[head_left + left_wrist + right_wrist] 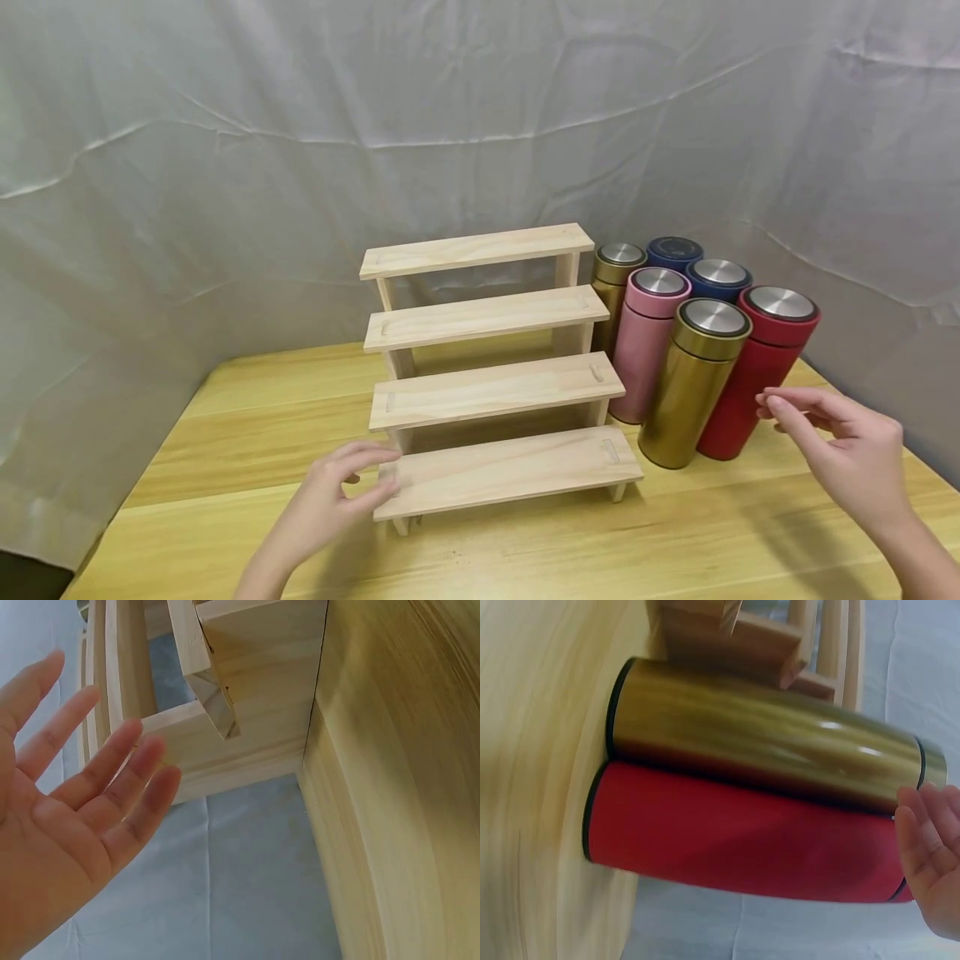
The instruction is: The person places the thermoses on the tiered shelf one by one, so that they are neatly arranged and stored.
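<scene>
A wooden four-step display stand [502,471] occupies the middle of the table. My left hand [330,492] hovers by the left end of its lowest step, fingers spread and holding nothing; in the left wrist view, a gap shows between the fingers [124,799] and the wood. Upright at the stand's right are several insulated bottles: a gold bottle [686,404] in front, a red bottle [750,387] beside it, a pink bottle [645,350] behind. My right hand [855,458] is beside the red bottle, fingers loosely bent, nothing held. Whether it touches the bottle I cannot tell.
Another gold bottle [611,279] stands against the stand's right side at the back, near two blue bottles [675,250]. The steps carry no objects. A grey cloth backdrop [375,183] hangs behind the wood-grain table [247,433].
</scene>
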A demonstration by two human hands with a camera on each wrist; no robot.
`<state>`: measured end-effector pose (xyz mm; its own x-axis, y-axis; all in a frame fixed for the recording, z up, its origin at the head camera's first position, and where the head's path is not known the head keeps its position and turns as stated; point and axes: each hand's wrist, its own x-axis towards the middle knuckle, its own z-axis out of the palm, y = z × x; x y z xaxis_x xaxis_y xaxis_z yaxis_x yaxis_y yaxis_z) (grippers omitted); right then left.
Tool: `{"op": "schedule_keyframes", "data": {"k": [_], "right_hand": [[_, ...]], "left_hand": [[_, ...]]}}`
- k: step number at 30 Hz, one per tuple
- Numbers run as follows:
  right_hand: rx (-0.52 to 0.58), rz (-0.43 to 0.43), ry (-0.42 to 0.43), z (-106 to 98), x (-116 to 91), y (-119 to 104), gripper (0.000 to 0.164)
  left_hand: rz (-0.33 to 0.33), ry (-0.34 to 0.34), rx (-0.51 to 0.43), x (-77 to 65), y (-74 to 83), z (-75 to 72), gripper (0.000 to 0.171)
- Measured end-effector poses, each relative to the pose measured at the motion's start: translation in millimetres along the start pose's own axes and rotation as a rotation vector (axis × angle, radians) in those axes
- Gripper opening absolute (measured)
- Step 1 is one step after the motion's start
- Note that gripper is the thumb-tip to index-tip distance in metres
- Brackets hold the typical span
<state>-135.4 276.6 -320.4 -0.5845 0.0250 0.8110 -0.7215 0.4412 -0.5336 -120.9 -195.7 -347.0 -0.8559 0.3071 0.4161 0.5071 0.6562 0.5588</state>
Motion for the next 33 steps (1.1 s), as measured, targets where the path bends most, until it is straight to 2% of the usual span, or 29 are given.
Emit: {"op": "schedule_keyframes", "data": {"k": [3, 8, 12, 15, 20, 23, 26, 29, 32, 33], "right_hand": [[-0.008, -0.005, 0.04, -3.4, 3.2, 3.0, 0.009], [-0.043, 0.015, 0.109, -8.5, 8.3, 7.8, 0.007], [-0.078, 0.069, 0.146, -12.0, 9.4, 11.1, 0.007], [-0.133, 0.141, 0.159, -13.8, 8.8, 13.3, 0.013], [-0.217, 0.263, 0.123, -15.7, 8.3, 23.6, 0.036], [-0.2, 0.276, 0.091, -17.2, 7.6, 31.5, 0.049], [-0.156, 0.292, 0.063, -19.8, 5.8, 40.8, 0.054], [-0.12, 0.327, 0.027, -27.8, -0.7, 68.8, 0.057], [-0.104, 0.346, -0.024, -43.9, -14.7, 128.1, 0.064], [-0.067, 0.357, -0.043, -49.2, -19.7, 149.3, 0.067]], "left_hand": [[-0.009, -0.018, -0.024, 0.4, -3.7, -0.9, 0.028], [-0.086, -0.043, -0.117, 0.4, -9.4, -0.7, 0.03], [-0.144, -0.094, -0.224, -1.3, -12.6, 0.5, 0.035], [-0.175, -0.12, -0.282, -2.4, -13.9, 1.4, 0.038], [-0.253, -0.115, -0.311, -1.9, -15.7, 3.4, 0.041], [-0.304, -0.116, -0.308, -1.4, -17.2, 4.8, 0.041], [-0.34, -0.121, -0.306, -1.0, -18.6, 5.5, 0.041], [-0.362, -0.126, -0.318, -0.6, -19.1, 5.2, 0.041], [-0.384, -0.135, -0.354, -0.4, -20.4, 4.9, 0.042], [-0.387, -0.142, -0.369, -0.7, -21.6, 5.1, 0.043]]}}
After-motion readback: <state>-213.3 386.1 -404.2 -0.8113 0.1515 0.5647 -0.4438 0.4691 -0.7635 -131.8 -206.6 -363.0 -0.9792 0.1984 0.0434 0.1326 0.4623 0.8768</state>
